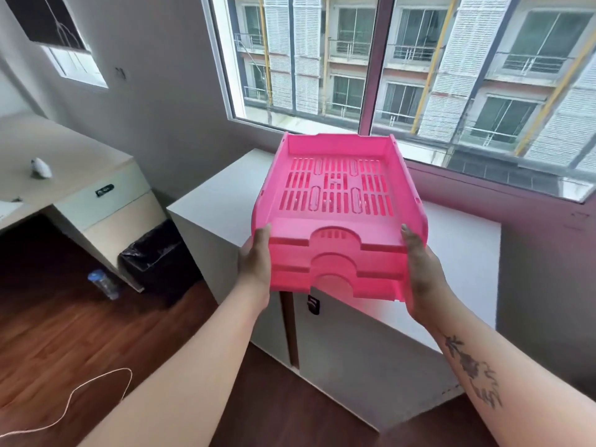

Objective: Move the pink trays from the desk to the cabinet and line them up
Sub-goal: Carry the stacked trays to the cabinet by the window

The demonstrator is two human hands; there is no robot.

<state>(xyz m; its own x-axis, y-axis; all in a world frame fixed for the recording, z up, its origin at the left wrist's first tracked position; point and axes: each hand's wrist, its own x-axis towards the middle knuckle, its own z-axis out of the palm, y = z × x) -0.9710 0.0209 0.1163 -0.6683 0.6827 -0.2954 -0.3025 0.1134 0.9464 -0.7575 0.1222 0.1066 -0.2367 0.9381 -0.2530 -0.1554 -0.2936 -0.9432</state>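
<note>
A stack of pink trays [338, 214] fills the centre of the frame, held in the air above the white cabinet [458, 250] that runs under the window [419, 66] in the upper right. Three nested trays can be counted from the stepped front edges, each with an arched cut-out in the middle of its low front lip. The plastic is bright, glossy pink; the top tray's floor is pierced with rows of narrow slots and a few longer oval openings, and its side walls rise toward the far end. The stack tilts slightly, near edge lower. The left hand [254, 266] has its grip clamped on the stack's left front corner, thumb on top; the right hand [422, 275], on a tattooed forearm, has its grip clamped on the right front corner in the same way. In the left of the frame stands a pale bench [64, 162], with a black-lined bin [154, 256] and a plastic bottle [103, 283] on the wooden floor beside it.
</note>
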